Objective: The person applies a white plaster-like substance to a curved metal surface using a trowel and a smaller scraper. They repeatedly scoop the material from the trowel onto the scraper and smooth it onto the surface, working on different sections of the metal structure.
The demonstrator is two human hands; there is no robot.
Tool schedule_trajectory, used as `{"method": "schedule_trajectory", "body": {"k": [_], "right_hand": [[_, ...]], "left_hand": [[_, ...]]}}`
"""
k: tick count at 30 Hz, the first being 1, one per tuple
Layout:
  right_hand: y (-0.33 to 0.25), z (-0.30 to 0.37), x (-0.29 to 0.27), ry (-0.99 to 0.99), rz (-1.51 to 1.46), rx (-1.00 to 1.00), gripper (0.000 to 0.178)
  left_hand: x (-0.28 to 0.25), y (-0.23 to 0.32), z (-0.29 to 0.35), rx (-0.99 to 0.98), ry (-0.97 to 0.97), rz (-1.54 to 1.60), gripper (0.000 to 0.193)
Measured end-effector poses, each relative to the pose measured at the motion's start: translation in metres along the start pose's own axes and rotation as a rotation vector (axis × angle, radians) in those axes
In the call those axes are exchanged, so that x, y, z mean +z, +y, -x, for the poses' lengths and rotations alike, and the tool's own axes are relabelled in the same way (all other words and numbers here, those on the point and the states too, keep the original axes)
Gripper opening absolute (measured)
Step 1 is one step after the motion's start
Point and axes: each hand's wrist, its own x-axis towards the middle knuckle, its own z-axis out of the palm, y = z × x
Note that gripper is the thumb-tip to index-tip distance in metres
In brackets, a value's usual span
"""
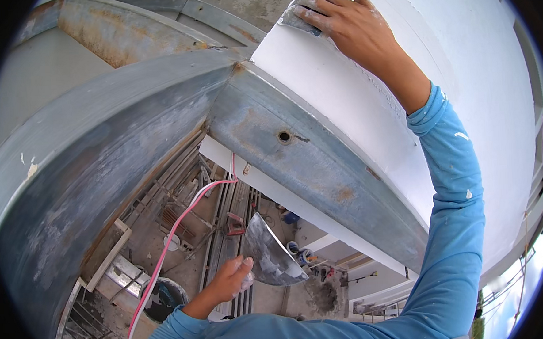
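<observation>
High up at the top, my right hand (pixel 353 27) presses a thin dark grey putty blade (pixel 299 19) against a white plastered ledge (pixel 335 105), near its corner. The fingers lie over the blade, hiding part of it. Lower down, my left hand (pixel 235 277) is closed at the edge of a broad grey putty plate (pixel 270 255) with whitish smears. This plate is tilted and held out over the drop, apart from the wall. White residue coats the fingers of both hands.
Rusty grey steel beams (pixel 269 126) meet beside the ledge. A pink and white cable (pixel 182 220) hangs down at the left. Far below lie a dark bucket (pixel 166 299), long metal bars (pixel 225 215) and paint pails (pixel 300 254).
</observation>
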Motion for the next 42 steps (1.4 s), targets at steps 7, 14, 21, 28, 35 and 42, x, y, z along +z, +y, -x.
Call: {"method": "schedule_trajectory", "body": {"k": [7,14,21,28,35,42], "right_hand": [[-0.003,0.003,-0.001,-0.008,0.020,0.012,0.033],[-0.008,0.013,-0.004,0.005,0.029,0.024,0.033],[-0.012,0.082,-0.012,-0.022,-0.014,0.070,0.036],[-0.027,0.176,-0.021,-0.226,0.174,0.251,0.056],[-0.041,0.279,-0.038,-0.313,0.260,0.324,0.061],[-0.055,0.371,-0.068,-0.443,0.176,0.469,0.064]], "left_hand": [[0.002,-0.005,-0.004,-0.099,-0.064,0.039,0.055],[0.022,0.008,-0.013,0.000,-0.002,0.124,0.046],[0.040,-0.006,-0.021,-0.035,-0.049,0.103,0.041],[0.059,-0.016,-0.041,-0.114,-0.176,0.222,0.034],[0.087,-0.012,-0.052,-0.144,-0.222,0.274,0.040],[0.099,-0.004,-0.045,-0.127,-0.241,0.167,0.046]]}}
